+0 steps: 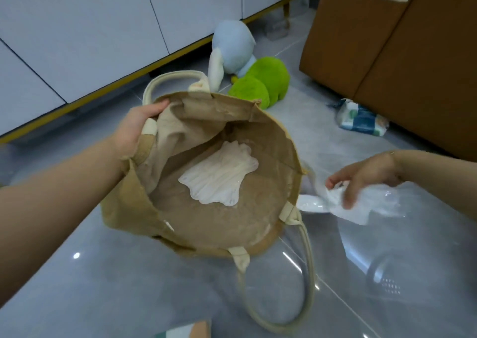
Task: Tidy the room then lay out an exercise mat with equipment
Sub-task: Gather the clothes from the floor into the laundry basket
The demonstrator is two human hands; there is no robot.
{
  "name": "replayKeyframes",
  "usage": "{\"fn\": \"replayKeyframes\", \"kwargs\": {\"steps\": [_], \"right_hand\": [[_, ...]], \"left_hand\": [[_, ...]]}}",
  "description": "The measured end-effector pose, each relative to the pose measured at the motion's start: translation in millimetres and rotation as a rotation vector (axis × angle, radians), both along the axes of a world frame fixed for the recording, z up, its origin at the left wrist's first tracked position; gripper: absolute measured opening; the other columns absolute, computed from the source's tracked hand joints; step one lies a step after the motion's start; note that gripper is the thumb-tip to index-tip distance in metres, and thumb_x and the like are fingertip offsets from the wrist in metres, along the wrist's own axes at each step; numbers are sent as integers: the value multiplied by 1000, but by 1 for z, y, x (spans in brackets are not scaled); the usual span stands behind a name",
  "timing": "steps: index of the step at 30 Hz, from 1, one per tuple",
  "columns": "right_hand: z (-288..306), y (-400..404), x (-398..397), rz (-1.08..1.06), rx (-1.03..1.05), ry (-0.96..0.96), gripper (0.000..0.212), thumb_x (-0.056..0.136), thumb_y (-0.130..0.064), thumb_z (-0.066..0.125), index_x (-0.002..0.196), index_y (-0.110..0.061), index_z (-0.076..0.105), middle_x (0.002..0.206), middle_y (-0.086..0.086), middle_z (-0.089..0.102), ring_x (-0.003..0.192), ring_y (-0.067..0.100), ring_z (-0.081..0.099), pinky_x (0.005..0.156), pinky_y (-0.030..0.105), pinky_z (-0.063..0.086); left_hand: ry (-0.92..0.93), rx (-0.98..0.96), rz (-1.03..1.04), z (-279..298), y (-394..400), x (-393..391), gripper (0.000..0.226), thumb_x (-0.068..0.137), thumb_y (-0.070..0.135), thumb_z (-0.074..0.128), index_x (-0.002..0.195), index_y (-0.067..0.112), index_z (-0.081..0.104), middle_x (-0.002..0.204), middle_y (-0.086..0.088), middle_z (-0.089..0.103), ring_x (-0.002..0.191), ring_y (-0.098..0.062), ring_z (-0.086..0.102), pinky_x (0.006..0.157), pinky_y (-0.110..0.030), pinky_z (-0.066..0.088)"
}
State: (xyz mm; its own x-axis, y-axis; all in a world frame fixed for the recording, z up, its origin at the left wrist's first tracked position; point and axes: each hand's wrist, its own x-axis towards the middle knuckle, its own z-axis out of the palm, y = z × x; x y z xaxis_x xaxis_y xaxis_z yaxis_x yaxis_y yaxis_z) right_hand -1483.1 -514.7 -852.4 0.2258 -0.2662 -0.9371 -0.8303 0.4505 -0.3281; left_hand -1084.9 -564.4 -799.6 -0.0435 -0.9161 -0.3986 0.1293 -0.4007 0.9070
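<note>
Left hand (140, 126) grips jute bag (268, 136) rim, holding mouth wide for loading; one white packet (219, 176) inside; right hand (361, 176) pinches second white packet (343, 206) on floor just beside bag, likely next in

The bag (206, 224) is tan with cream handles. A white crinkly wrapper (219, 180) lies inside. The packet (346, 206) under the right fingers (348, 198) is white. Beyond the fingers, the plush toy (247, 64) is pale blue and bright green. The floor (103, 286) is shiny grey.
</note>
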Motion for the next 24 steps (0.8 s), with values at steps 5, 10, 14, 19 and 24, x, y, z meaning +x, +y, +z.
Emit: {"fn": "replayKeyframes", "kwargs": {"steps": [5,10,14,19,24], "right_hand": [[45,37,11,385,281,-263,67,69,-9,77,131,-24,54,132,16,55,122,38,51,105,58,37],[65,57,75,-240,-130,-369,40,75,-6,71,112,-15,59,98,10,65,82,22,65,69,33,55],[33,29,126,-655,-240,-210,58,71,-20,78,122,-8,53,112,16,65,96,33,65,87,46,53],[16,13,177,-651,-291,-245,80,83,-40,67,147,-12,28,148,7,36,133,28,40,107,37,37],[5,24,172,-374,-490,-73,54,92,-18,53,143,-12,38,143,7,43,129,27,44,104,36,42]], "left_hand": [[35,15,-18,18,15,-11,47,98,22,45,62,13,74,55,1,68,49,-10,65,44,-18,51],[71,77,-18,33,27,-22,24,97,24,48,88,11,65,61,-1,69,52,-14,66,52,-22,56],[65,75,-6,44,38,-27,22,96,26,50,91,11,66,70,-3,67,57,-16,65,58,-24,55],[114,87,19,47,44,-25,23,95,26,51,94,10,67,73,-5,69,63,-19,67,61,-27,57],[134,72,3,43,42,-17,22,95,26,51,95,10,68,78,-5,68,69,-19,67,70,-30,56]]}}
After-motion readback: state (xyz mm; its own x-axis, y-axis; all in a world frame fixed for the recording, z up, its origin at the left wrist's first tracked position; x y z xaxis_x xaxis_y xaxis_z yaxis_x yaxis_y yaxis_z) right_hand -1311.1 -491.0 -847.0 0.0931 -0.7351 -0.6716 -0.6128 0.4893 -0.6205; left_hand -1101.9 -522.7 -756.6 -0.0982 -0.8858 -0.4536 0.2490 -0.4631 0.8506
